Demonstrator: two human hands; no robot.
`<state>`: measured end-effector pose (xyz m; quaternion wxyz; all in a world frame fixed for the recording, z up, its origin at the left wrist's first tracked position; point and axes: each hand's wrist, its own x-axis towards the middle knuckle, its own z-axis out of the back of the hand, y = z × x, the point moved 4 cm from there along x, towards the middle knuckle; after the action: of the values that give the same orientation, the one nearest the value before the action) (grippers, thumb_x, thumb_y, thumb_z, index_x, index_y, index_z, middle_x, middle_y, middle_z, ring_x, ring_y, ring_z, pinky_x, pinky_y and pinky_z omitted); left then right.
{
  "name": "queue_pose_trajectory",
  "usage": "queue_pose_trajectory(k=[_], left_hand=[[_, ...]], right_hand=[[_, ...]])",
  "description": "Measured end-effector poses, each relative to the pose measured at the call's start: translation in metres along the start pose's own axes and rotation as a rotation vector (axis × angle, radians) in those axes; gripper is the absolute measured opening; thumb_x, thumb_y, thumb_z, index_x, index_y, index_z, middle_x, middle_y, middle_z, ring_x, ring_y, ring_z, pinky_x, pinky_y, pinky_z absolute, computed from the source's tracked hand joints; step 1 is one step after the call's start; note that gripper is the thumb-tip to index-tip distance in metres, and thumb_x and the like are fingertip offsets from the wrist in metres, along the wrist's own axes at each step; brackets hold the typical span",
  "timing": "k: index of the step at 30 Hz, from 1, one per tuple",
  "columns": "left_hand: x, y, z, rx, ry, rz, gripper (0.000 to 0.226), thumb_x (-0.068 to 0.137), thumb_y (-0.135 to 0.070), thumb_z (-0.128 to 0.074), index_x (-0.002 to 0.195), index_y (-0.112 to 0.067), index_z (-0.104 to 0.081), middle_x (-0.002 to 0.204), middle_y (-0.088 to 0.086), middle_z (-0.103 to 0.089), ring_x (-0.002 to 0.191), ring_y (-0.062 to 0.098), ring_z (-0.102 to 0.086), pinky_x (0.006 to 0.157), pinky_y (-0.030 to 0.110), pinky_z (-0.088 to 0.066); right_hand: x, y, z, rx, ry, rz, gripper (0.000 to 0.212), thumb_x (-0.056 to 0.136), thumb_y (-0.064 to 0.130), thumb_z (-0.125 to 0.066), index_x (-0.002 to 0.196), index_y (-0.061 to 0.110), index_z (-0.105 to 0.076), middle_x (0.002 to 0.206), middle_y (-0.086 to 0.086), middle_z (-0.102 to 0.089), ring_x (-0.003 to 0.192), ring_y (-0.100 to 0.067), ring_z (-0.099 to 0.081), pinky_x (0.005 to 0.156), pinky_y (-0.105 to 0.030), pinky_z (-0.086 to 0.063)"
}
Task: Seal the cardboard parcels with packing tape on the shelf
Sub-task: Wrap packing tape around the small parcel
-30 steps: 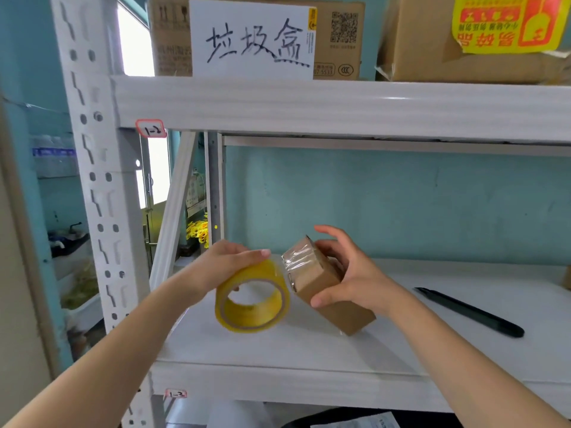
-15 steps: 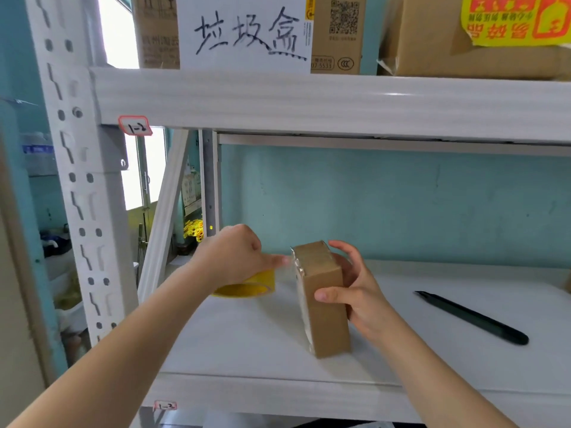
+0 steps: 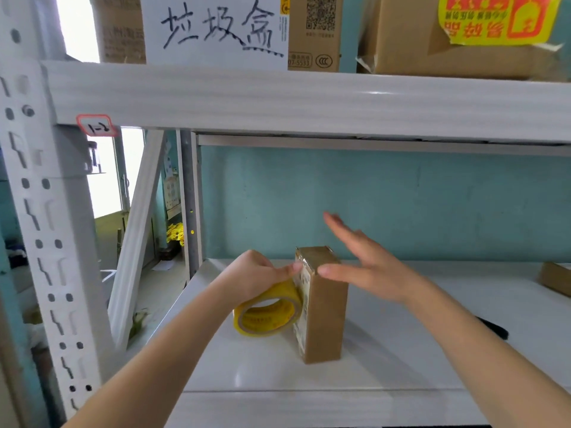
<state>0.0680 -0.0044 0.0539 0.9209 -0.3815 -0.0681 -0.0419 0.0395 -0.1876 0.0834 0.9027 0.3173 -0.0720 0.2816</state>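
Note:
A small brown cardboard parcel (image 3: 326, 313) stands upright on the white shelf (image 3: 386, 359). Clear tape shines over its top and down its left face. My left hand (image 3: 256, 278) grips a yellow roll of packing tape (image 3: 267, 313) pressed against the parcel's left side, with a fingertip at the upper left edge. My right hand (image 3: 367, 264) has its fingers straight and spread behind the parcel's top, and the thumb tip touches the upper right edge.
A black pen (image 3: 494, 327) lies on the shelf behind my right forearm. Another cardboard box corner (image 3: 556, 278) shows at the far right. Larger boxes (image 3: 448, 35) and a handwritten sign (image 3: 216, 29) sit on the upper shelf. A perforated upright post (image 3: 46, 242) stands at left.
The parcel went from tilted to standing upright on the shelf. My right hand let go of it and spread its fingers. The tape roll dropped down along the parcel's left side.

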Motion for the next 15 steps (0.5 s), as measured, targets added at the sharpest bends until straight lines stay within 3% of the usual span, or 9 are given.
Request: queue_pose_trajectory(k=[2, 4, 7, 10, 15], left_hand=[[0.002, 0.001, 0.000, -0.007, 0.006, -0.005, 0.059, 0.070, -0.066, -0.064, 0.048, -0.018, -0.036, 0.045, -0.005, -0.033, 0.044, 0.014, -0.033, 0.046, 0.024, -0.027], [0.001, 0.001, -0.001, -0.007, 0.016, -0.004, 0.059, 0.072, -0.065, -0.063, 0.048, -0.018, -0.037, 0.044, -0.005, -0.033, 0.043, 0.013, -0.033, 0.044, 0.023, -0.027], [0.002, 0.000, 0.000, 0.019, 0.018, -0.028, 0.061, 0.073, -0.063, -0.063, 0.046, -0.019, -0.031, 0.039, -0.009, -0.027, 0.038, 0.011, -0.027, 0.039, 0.020, -0.023], [0.003, -0.001, 0.001, 0.003, 0.019, -0.023, 0.060, 0.071, -0.064, -0.063, 0.046, -0.019, -0.033, 0.039, -0.009, -0.027, 0.041, 0.012, -0.029, 0.043, 0.023, -0.024], [0.004, -0.002, -0.001, -0.039, 0.045, -0.027, 0.060, 0.070, -0.066, -0.064, 0.046, -0.019, -0.035, 0.034, -0.010, -0.031, 0.038, 0.010, -0.033, 0.043, 0.021, -0.028]], right_hand=[[0.005, 0.013, -0.007, -0.467, 0.137, 0.052, 0.101, 0.077, 0.065, -0.057, 0.151, 0.018, -0.008, 0.158, 0.008, -0.003, 0.143, 0.000, 0.001, 0.119, -0.029, 0.002], [0.008, 0.021, -0.012, -0.666, 0.186, 0.066, 0.101, 0.077, 0.070, -0.049, 0.151, 0.015, -0.007, 0.159, 0.005, -0.002, 0.144, -0.002, 0.002, 0.118, -0.030, 0.003], [0.009, 0.029, -0.016, -0.695, 0.191, 0.060, 0.102, 0.077, 0.070, -0.051, 0.150, 0.012, -0.010, 0.160, 0.001, -0.004, 0.146, -0.007, -0.001, 0.119, -0.029, -0.002], [0.015, 0.034, -0.020, -0.678, 0.212, 0.038, 0.098, 0.073, 0.073, -0.051, 0.143, 0.009, -0.026, 0.155, -0.004, -0.024, 0.143, -0.021, -0.021, 0.118, -0.037, -0.017], [0.023, 0.028, -0.017, -0.539, 0.360, -0.058, 0.121, 0.067, 0.064, -0.069, 0.150, 0.018, 0.006, 0.160, 0.000, 0.004, 0.146, -0.012, 0.005, 0.119, -0.028, -0.008]])
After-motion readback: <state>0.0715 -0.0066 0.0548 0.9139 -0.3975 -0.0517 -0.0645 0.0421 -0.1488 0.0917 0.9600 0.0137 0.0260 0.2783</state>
